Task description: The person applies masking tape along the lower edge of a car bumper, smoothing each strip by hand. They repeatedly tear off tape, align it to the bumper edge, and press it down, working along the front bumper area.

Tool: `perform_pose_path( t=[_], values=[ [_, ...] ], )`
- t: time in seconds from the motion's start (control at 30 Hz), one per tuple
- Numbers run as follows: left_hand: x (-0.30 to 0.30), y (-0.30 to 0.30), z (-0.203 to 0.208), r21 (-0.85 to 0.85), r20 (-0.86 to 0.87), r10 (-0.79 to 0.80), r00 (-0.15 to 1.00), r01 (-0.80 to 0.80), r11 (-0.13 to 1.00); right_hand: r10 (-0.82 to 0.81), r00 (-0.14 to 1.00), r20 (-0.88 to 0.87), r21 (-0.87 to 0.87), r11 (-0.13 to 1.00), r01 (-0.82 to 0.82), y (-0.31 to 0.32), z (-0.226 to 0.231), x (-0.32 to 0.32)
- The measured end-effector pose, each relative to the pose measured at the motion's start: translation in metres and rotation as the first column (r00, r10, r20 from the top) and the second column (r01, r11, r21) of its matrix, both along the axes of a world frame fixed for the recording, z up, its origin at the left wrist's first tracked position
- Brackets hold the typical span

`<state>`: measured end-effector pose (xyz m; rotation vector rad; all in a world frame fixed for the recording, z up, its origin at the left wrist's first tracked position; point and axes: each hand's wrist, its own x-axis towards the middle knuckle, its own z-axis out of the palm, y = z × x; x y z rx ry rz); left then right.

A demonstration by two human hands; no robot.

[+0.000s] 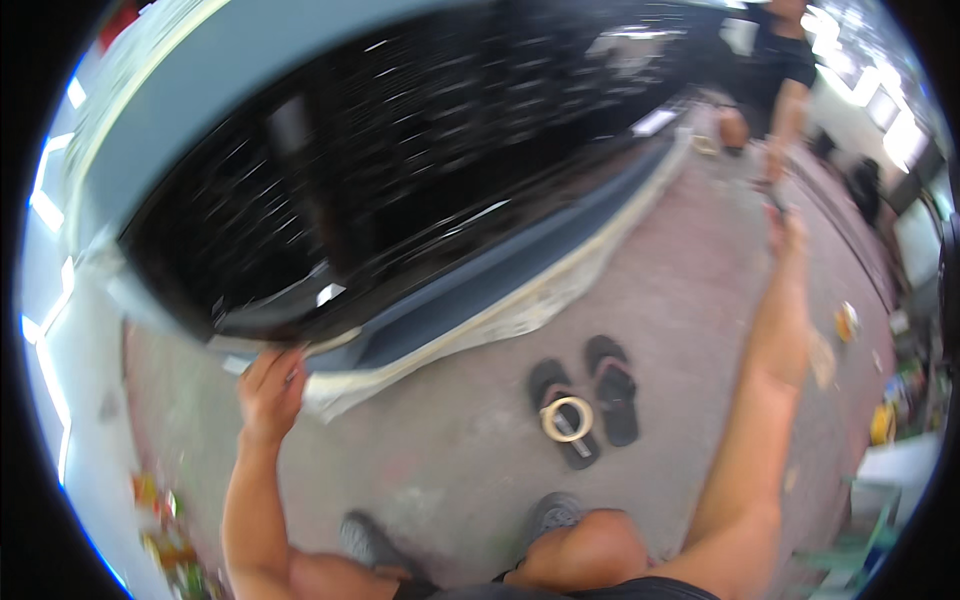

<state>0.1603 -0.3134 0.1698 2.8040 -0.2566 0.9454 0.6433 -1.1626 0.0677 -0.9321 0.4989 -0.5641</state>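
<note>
A car front with a black grille [420, 150] and grey-blue bodywork fills the upper left. Cream masking tape [430, 358] and pale sheeting [520, 318] line its lower edge. There, my left hand [270, 388] presses curled fingers against the taped edge near the corner; a short pale strip runs beside the fingertips, and what they pinch is hidden. Stretched far to the right, my right hand [788, 232] closes on a small dark thing [776, 203], too blurred to name. Another person's hand [773, 172] meets it from above, close to or touching the same thing.
The other person [783, 60] is at the far right. On the concrete floor [450, 450] lie black flip-flops [617, 400], with a tape roll [566, 419] on one. Another ring-shaped roll [705, 145] lies farther off. Assorted items stand along the right side, near a green frame [850, 540].
</note>
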Motion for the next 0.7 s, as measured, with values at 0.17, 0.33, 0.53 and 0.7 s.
perform_pose_path(
  t=[0.17,0.33,0.53,0.7],
  values=[
    [0.006,-0.003,0.002,-0.044,0.128,-0.073,0.989,0.079,0.996,0.157,0.967,0.199,0.049,0.984,-0.169,-0.084,0.031,0.025],
    [-0.002,-0.002,0.012,0.017,0.093,-0.069,0.993,0.068,0.998,-0.03,0.996,0.083,-0.369,0.928,0.059,0.132,-0.021,-0.04],
    [0.002,-0.005,0.004,-0.052,0.166,-0.109,0.98,0.119,0.992,0.517,0.8,0.305,-0.952,0.172,0.252,0.44,0.081,-0.263],
    [0.006,-0.005,0.002,-0.094,0.179,-0.109,0.978,0.127,0.987,0.873,0.336,0.353,-0.902,0.222,0.369,0.566,0.079,-0.319]
  ],
)
